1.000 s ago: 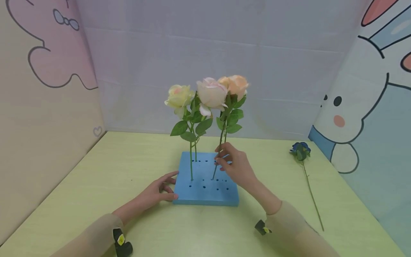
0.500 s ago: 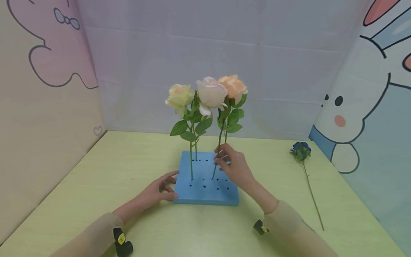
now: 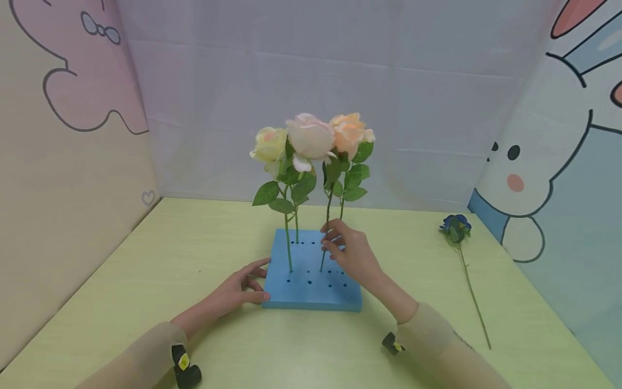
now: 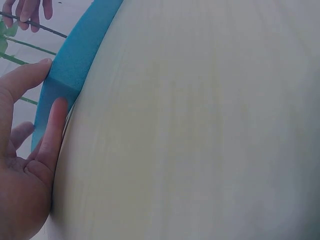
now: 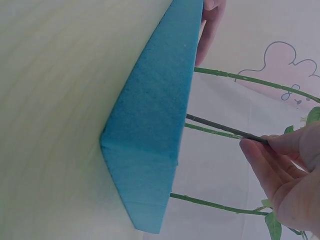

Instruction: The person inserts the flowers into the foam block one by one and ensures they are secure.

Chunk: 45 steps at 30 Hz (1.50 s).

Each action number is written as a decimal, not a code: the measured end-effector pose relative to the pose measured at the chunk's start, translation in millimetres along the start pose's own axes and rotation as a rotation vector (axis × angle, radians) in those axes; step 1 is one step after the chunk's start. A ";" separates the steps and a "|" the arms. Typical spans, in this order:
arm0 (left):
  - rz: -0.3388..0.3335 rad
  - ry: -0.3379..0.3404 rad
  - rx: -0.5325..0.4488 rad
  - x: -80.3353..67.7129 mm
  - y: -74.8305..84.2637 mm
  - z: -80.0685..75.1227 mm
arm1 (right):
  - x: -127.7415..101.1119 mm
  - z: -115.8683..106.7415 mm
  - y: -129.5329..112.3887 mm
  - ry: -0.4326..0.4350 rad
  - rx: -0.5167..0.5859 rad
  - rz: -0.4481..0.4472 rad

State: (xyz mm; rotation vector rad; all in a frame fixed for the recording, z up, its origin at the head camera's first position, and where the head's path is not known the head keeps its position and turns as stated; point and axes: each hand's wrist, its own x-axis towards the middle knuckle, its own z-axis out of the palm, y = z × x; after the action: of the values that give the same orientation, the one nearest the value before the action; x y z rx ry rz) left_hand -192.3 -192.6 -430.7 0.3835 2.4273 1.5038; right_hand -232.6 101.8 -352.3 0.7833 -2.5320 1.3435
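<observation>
The pink rose's stem [image 3: 324, 249] stands in the blue foam block [image 3: 311, 289], pinched low down between the fingertips of the right hand [image 3: 351, 255]. The left hand [image 3: 236, 289] presses straight fingers against the block's near left corner on the desk [image 3: 146, 281]. Behind the right hand stand two more roses; well off to its right lies a blue rose [image 3: 455, 227].

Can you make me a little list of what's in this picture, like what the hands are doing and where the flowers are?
Left hand: fingers rest against the left edge of the blue foam block
Right hand: pinches the pink rose's stem, whose tip is in the block
Yellow rose: stands in the block
Orange rose: stands in the block
Blue rose: lies on the green table, at the right
</observation>
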 end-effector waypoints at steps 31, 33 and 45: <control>-0.003 0.007 0.030 2.3 -3.5 -0.2 | 2.9 8.4 5.5 -0.033 -0.084 -0.055; 0.007 0.002 0.036 2.1 -4.0 -0.6 | 2.7 8.4 5.5 -0.033 -0.085 -0.056; 0.016 0.000 0.028 2.3 -4.8 -1.7 | 2.9 8.9 7.3 -0.035 -0.086 -0.052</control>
State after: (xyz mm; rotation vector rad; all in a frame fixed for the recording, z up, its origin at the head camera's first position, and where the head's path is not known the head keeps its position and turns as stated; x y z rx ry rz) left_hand -195.4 -195.3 -434.5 0.4091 2.4534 1.4770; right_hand -238.1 96.9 -361.5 0.8572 -2.5579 1.2065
